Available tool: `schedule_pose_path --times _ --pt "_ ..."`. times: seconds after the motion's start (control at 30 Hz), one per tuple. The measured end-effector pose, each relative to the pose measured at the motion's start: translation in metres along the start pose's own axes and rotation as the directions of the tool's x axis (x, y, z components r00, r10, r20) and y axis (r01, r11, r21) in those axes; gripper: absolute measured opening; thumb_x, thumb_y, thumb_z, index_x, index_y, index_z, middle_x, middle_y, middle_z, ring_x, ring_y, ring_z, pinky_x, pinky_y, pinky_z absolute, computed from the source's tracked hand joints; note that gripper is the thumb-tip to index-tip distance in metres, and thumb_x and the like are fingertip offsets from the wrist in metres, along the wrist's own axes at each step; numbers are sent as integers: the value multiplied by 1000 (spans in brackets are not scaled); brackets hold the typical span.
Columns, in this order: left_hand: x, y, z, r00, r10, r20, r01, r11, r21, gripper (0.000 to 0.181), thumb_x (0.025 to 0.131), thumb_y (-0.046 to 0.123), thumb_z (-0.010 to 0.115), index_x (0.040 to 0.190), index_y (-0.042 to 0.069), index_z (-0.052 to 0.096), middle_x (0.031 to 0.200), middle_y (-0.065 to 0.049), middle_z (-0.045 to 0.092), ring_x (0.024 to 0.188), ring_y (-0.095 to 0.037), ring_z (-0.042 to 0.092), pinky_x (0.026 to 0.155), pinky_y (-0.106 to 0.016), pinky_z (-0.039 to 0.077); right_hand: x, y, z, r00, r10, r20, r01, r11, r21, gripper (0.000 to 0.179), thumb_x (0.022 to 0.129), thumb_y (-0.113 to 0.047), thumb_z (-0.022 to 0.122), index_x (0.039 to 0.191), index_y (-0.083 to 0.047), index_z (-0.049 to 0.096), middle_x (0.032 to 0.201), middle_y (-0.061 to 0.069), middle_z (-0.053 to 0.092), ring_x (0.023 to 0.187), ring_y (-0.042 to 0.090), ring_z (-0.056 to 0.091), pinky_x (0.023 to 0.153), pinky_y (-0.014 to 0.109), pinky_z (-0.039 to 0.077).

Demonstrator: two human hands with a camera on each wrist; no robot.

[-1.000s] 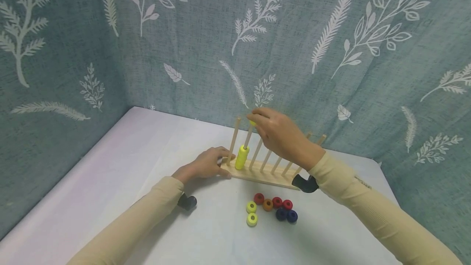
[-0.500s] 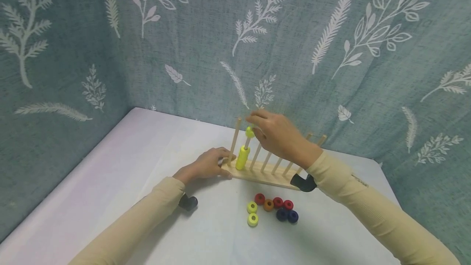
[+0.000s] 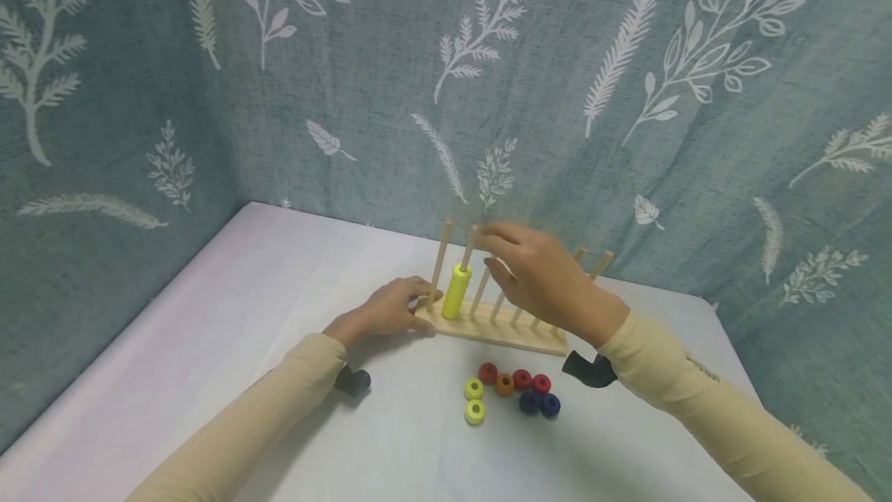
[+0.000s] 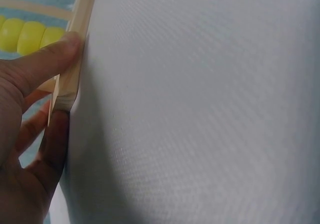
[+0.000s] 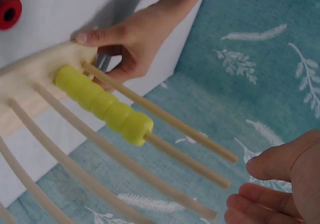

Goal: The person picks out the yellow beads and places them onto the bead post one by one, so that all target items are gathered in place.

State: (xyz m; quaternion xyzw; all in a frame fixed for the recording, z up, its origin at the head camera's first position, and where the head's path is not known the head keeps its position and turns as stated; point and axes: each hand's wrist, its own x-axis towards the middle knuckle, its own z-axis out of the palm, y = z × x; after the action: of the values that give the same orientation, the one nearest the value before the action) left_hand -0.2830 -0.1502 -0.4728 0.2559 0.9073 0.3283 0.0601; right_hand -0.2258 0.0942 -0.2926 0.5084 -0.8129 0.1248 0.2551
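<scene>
A wooden peg rack (image 3: 516, 337) with several upright pegs stands on the table. Yellow beads (image 3: 456, 291) are stacked on its second peg from the left, with the bare peg tip above them. My left hand (image 3: 393, 308) grips the rack's left end; in the left wrist view the thumb (image 4: 52, 58) lies on the base and fingers curl round its end. My right hand (image 3: 547, 273) is beside the top of the beaded peg and holds nothing. In the right wrist view its thumb (image 5: 280, 161) and fingers are apart, just beyond the peg tips.
In front of the rack lie loose beads: two yellow ones (image 3: 475, 412), several red ones (image 3: 488, 373), an orange one (image 3: 505, 385) and two dark blue ones (image 3: 550, 406). A patterned curtain (image 3: 390, 99) hangs behind the white table (image 3: 307, 246).
My right hand let go of a yellow bead, which slid down the peg onto the stack. The hand then shifted slightly right and down. My left hand stays on the rack's end.
</scene>
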Motion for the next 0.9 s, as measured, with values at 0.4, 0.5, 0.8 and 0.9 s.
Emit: schedule_pose_path --times 0.4,0.5,0.8,0.9 --pt "-2 -1 3 1000 -2 2 2 1000 -9 60 77 31 87 130 13 66 134 -3 61 126 -29 54 103 -48 45 -51 -26 18 995 82 64 -85 996 35 36 81 3 79 115 -2 71 113 13 69 103 26 68 80 33 59" --pt "-2 -1 4 1000 4 2 -4 1000 -12 60 78 32 87 130 13 66 134 -3 61 126 -29 54 103 -48 44 -64 -32 23 993 93 78 -97 994 52 36 80 1 80 114 -4 71 112 12 69 102 25 68 79 32 59" --pt "2 2 1 1000 3 5 -3 1000 -9 60 77 33 87 130 14 66 134 -4 61 126 -29 54 104 -48 44 -98 -51 46 987 139 81 -147 984 104 32 78 -2 82 108 -6 73 107 5 67 98 19 66 77 31 58" --pt "2 1 0 1000 -1 9 1 1000 -10 61 77 34 87 130 14 67 134 -3 61 125 -29 54 103 -48 45 -108 -58 57 986 134 99 -148 978 146 30 78 -1 82 107 -7 73 105 2 66 94 15 65 75 24 56"
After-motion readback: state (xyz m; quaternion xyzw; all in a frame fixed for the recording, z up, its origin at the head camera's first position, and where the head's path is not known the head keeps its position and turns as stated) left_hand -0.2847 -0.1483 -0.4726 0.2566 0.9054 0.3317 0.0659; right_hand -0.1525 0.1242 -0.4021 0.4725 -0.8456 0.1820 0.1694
